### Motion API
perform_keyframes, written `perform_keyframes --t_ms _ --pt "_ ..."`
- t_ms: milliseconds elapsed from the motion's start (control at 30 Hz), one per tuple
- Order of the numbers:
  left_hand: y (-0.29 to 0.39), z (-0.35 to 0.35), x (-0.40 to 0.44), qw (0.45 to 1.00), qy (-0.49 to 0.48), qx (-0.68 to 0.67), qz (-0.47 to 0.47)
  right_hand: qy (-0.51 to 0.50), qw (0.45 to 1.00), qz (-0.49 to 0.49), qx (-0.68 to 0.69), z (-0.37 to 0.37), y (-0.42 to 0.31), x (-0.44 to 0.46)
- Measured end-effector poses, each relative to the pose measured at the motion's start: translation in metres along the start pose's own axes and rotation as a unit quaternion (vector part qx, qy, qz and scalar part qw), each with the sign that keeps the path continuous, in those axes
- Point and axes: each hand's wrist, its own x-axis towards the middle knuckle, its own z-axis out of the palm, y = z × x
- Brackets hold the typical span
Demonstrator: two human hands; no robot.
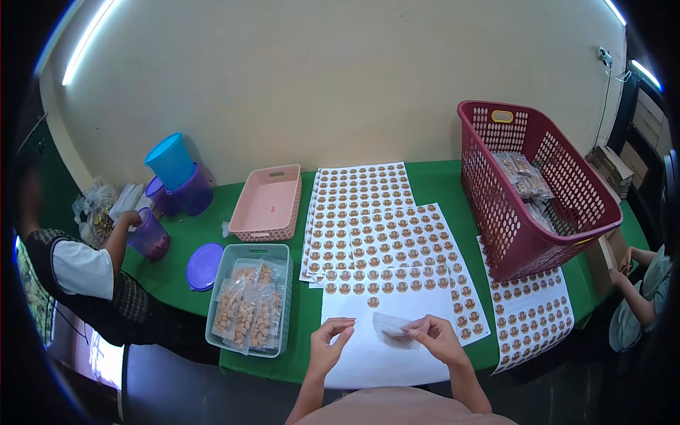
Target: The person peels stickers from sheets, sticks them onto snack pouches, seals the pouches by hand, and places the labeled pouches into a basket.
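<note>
"How does the packet look?"
"Clear, thin, greyish, at five o'clock from mid-view, over the label sheet."
"Fingers?"
"The right hand pinches its edge; the left hand curls, thumb near index, grip unclear."
"Room?"
"Green surface shows at seven; near edge, six."

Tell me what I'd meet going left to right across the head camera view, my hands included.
A co-worker's white sleeve, a purple container, a round purple lid, a mint tray of packets, your left hand, a small clear packet, your right hand, a maroon basket, another person's sleeve.
</note>
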Motion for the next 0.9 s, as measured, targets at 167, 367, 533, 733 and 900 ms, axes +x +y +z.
perform_keyframes --t_ms 167,367,533,733,900 --pt "0.001 0.006 -0.003 0.990 -0.136 0.003 -0.049 0.025 0.995 0.026 0.091 0.008 -0.001 0.005" --pt "0.016 0.042 -0.009 0.982 -0.150 0.115 -0.014 -0.007 0.997 0.076 -0.008 0.025 0.012 0.004" --pt "0.007 0.038 -0.002 0.983 -0.144 0.111 0.020 -0.085 0.996 0.030 0.017 0.032 -0.005 0.003" --pt "0.003 0.030 -0.001 0.995 -0.097 0.029 -0.004 0.015 0.992 -0.070 -0.106 0.027 0.009 0.008" --pt "0.001 0.027 -0.009 0.984 -0.131 -0.020 -0.116 0.048 0.986 -0.071 -0.146 0.019 0.007 0.010"
